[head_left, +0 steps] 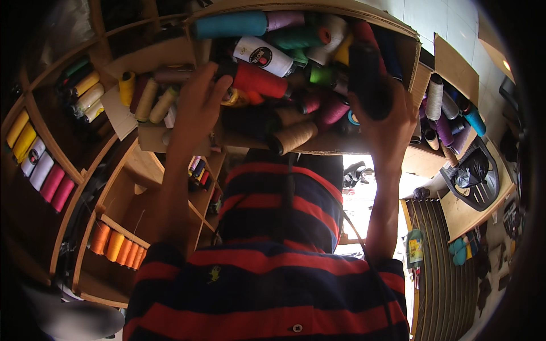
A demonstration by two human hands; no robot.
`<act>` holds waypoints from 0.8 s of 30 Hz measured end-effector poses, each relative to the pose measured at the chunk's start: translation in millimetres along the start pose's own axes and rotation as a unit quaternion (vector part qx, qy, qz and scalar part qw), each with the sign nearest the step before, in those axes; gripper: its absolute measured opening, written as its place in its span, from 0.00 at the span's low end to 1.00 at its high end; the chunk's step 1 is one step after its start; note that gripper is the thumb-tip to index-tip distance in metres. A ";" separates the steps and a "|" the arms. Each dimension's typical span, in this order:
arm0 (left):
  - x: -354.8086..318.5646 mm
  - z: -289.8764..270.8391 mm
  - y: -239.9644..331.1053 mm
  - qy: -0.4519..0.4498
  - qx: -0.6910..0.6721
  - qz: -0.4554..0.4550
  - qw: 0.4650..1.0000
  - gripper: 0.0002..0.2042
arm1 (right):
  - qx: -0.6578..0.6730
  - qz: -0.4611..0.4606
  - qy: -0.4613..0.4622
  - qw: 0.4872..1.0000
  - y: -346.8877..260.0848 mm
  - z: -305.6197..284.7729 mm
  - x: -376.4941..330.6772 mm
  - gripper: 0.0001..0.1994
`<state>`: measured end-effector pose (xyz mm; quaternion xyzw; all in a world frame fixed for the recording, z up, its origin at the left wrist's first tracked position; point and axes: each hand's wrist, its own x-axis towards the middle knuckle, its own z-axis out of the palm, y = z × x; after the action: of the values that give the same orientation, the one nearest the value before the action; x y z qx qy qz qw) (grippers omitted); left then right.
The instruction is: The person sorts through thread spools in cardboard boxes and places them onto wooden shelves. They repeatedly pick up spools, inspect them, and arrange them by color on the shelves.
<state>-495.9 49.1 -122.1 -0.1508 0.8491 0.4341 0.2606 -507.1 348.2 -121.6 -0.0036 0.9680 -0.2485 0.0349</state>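
Note:
A cardboard box (pixel 333 145) full of thread cones in many colours lies across the top middle. My right hand (pixel 392 116) is closed around a black thread cone (pixel 369 79) at the box's right part. On the left, my left hand (pixel 199 99) hovers by the dark end of a red cone (pixel 261 80), thumb and fingers apart, with nothing seen in it. Around them lie a white cone with a round label (pixel 263 55), a blue cone (pixel 230 25), a beige cone (pixel 294 137) and a magenta cone (pixel 333 109).
To the left stand wooden shelves (pixel 94 199) with orange cones (pixel 116 247) and pink cones (pixel 57 184). A smaller open box (pixel 128 116) with beige cones adjoins the left hand. At right are another box (pixel 455 59) of cones and a black plastic chair (pixel 483 182).

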 end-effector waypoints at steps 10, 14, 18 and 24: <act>-38.0 7.8 -17.2 0.062 -0.387 -0.086 0.916 0.15 | -0.123 -0.105 -0.038 0.986 -11.5 29.5 47.2 0.27; -52.0 11.4 -28.9 0.062 -0.514 -0.083 0.852 0.18 | -0.035 -0.172 -0.006 0.984 -31.2 18.0 38.4 0.28; -65.5 21.5 -14.7 0.005 -0.604 -0.052 0.795 0.18 | 0.336 -0.130 -0.233 0.903 -68.9 24.1 4.5 0.25; -102.3 22.6 -5.2 -0.073 -0.644 -0.040 0.760 0.16 | 0.497 0.122 -0.501 0.698 -84.9 2.4 -23.4 0.11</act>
<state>-402.6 67.6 -77.8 -0.2843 0.3408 0.8777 0.1806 -484.5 273.2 -81.3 0.0085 0.5355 -0.6484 0.5411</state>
